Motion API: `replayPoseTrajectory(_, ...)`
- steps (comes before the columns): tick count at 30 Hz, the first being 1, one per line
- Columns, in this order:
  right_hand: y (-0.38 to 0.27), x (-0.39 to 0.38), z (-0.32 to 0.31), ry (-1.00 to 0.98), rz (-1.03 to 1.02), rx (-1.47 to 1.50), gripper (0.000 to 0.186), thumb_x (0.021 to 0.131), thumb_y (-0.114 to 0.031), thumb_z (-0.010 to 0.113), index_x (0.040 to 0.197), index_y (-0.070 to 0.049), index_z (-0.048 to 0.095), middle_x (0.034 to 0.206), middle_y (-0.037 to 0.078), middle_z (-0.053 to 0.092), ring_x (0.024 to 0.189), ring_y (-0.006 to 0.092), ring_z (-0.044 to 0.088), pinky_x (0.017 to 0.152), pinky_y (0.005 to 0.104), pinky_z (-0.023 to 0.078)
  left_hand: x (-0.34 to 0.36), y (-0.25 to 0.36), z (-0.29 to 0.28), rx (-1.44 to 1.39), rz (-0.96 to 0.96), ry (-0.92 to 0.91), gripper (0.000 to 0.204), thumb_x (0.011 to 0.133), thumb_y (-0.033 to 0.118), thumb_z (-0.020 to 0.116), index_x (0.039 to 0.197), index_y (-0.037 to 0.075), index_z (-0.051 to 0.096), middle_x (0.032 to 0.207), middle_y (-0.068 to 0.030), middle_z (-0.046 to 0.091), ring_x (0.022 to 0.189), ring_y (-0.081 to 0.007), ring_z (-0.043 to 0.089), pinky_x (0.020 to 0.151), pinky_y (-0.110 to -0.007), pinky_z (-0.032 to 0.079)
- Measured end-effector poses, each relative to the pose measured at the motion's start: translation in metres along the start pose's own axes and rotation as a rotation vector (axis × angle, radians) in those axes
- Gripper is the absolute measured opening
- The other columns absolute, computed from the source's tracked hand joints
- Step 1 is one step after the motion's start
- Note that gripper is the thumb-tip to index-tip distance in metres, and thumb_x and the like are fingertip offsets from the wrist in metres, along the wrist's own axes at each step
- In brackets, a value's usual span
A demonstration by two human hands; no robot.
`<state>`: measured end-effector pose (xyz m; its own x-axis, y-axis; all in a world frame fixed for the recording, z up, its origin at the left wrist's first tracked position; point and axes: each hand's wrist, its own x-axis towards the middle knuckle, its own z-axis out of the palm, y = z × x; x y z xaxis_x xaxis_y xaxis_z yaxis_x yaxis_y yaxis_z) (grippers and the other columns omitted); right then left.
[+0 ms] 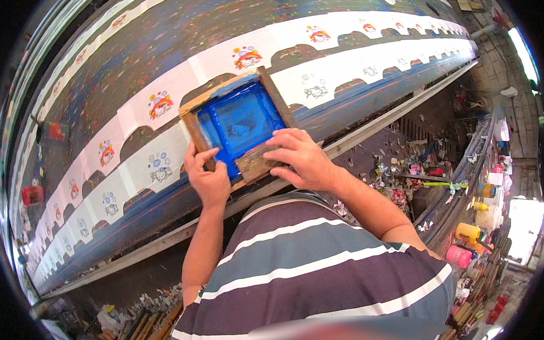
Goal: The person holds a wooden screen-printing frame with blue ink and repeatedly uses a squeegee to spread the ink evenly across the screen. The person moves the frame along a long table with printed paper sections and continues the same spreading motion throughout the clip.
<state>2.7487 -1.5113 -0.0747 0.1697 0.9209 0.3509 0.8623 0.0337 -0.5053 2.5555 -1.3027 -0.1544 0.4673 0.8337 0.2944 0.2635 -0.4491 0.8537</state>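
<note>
A wooden screen printing frame (197,132) lies tilted across the near row of white cut fabric pieces (302,79) on the long table. Blue ink covers its mesh (240,120), pooled more thickly along the left and near sides. My left hand (209,175) grips the frame's near left corner, fingers bent over the wood. At the near right corner, my right hand (301,160) has its fingers curled over the edge. Beneath that hand is a stained wooden piece (254,163); whether it is the frame's rail or a squeegee handle I cannot tell.
Farther back runs a row of pieces with coloured cartoon prints (160,105). Near-row pieces left of the frame carry blue and black prints (160,167); those to its right show black outlines. A metal rail (367,137) edges the table. Ink tubs (466,232) and scraps (398,192) lie to the right.
</note>
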Motion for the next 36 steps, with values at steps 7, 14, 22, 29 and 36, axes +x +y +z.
replayPoseTrajectory(7,0.057,-0.056,-0.019,0.37,0.415,0.313,0.034,0.097,-0.004,0.086,0.131,-0.002,0.081,0.14,0.022,0.076,0.135,0.0398,0.072,0.116,0.0488,0.056,-0.006,0.04,0.039,-0.143,0.082,0.036,0.028,0.087,-0.014,0.073,0.108,0.004,0.079,0.172,-0.0293,0.054,0.161,-0.0436,0.055,0.133,-0.052,0.042)
replayPoseTrajectory(14,0.136,-0.109,-0.079,0.405,0.399,0.322,0.034,0.097,-0.005,0.087,0.131,-0.003,0.082,0.138,0.019,0.079,0.134,0.0394,0.072,0.117,0.0507,0.055,-0.017,0.081,0.146,-0.099,0.058,0.011,0.028,0.088,-0.013,0.074,0.11,0.004,0.079,0.17,-0.03,0.054,0.164,-0.0427,0.051,0.135,-0.051,0.039)
replayPoseTrajectory(22,0.184,-0.131,-0.118,0.35,0.321,0.367,0.035,0.096,-0.003,0.086,0.131,-0.004,0.082,0.14,0.017,0.079,0.138,0.0405,0.07,0.12,0.0524,0.053,-0.023,0.092,0.189,-0.228,-0.114,0.005,0.028,0.09,-0.013,0.076,0.113,0.003,0.079,0.176,-0.0301,0.051,0.164,-0.0395,0.053,0.133,-0.047,0.043)
replayPoseTrajectory(29,0.192,-0.133,-0.126,0.337,0.27,0.315,0.037,0.093,-0.001,0.086,0.129,-0.004,0.081,0.14,0.018,0.078,0.139,0.0434,0.069,0.12,0.0539,0.053,-0.024,0.093,0.197,-0.292,-0.179,-0.002,0.028,0.089,-0.015,0.077,0.113,0.0,0.078,0.178,-0.0295,0.049,0.165,-0.0375,0.053,0.132,-0.045,0.045)
replayPoseTrajectory(36,0.173,-0.122,-0.125,0.271,0.091,0.123,0.043,0.085,-0.002,0.092,0.126,-0.007,0.082,0.138,0.015,0.076,0.139,0.0419,0.069,0.116,0.0546,0.056,-0.023,0.095,0.202,-0.249,-0.178,-0.006,0.023,0.09,-0.012,0.077,0.108,0.002,0.08,0.175,-0.0297,0.053,0.163,-0.0371,0.056,0.131,-0.045,0.046)
